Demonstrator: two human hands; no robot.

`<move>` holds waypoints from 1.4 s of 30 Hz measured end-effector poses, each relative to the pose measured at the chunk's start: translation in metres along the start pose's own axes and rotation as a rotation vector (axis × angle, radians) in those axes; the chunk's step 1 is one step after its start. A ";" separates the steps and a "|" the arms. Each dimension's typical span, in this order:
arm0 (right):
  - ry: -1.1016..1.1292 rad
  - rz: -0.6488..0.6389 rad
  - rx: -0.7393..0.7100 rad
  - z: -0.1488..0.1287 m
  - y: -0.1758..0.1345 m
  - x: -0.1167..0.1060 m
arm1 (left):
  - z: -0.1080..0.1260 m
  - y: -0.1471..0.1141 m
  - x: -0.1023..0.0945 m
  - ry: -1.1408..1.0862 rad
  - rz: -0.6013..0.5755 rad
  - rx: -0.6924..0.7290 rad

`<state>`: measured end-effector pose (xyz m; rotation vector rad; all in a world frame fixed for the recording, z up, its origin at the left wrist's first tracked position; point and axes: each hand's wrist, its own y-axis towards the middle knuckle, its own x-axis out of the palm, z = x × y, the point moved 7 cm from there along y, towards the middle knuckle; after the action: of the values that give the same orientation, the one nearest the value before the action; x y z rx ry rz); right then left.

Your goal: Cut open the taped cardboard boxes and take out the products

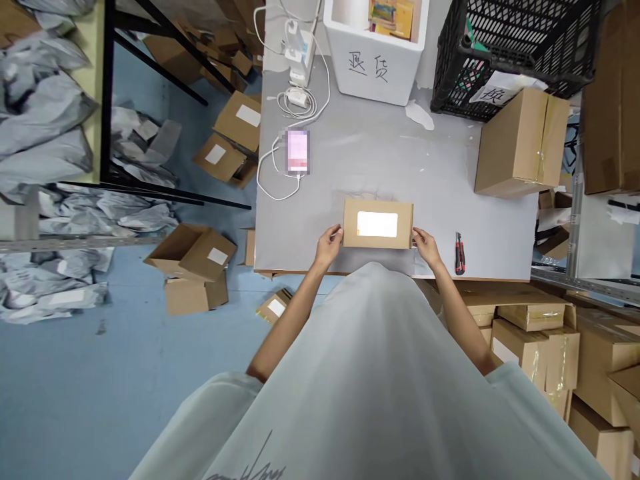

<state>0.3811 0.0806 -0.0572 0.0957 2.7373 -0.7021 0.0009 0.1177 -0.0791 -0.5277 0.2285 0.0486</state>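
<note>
A small brown cardboard box point(378, 243) with a white label point(377, 225) on its upper face is at the near edge of the grey table point(380, 153), in front of my body. My left hand point(329, 245) pinches its left end, fingers closed at the side. At the opposite end, my right hand point(425, 245) grips the box's right side the same way. To the right of that hand lies a red and black utility knife point(459, 253). Whether the box rests on the table or is slightly raised cannot be told.
Along the back stand a white bin point(375, 73) and a black crate point(515, 40). A taped carton point(520, 147) sits at the table's right. A phone point(298, 152) with a cable and a power strip point(300, 60) lie left. Cartons point(530, 347) are stacked below right; grey parcels point(45, 113) fill shelves left.
</note>
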 end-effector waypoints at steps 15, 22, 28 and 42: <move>-0.015 -0.040 0.027 -0.003 -0.041 0.021 | -0.016 -0.025 0.003 -0.069 -0.011 -0.086; -0.081 0.071 -0.069 -0.044 -0.045 -0.006 | 0.023 -0.032 -0.017 -0.012 0.040 0.091; -0.223 0.135 -0.061 -0.056 -0.034 -0.012 | 0.043 -0.025 -0.013 0.068 0.022 0.160; -0.036 0.131 0.055 -0.016 -0.057 0.003 | 0.029 -0.044 -0.015 0.042 0.005 0.113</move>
<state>0.3653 0.0380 -0.0183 0.2696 2.6495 -0.7352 -0.0029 0.0946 -0.0301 -0.4159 0.2721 0.0291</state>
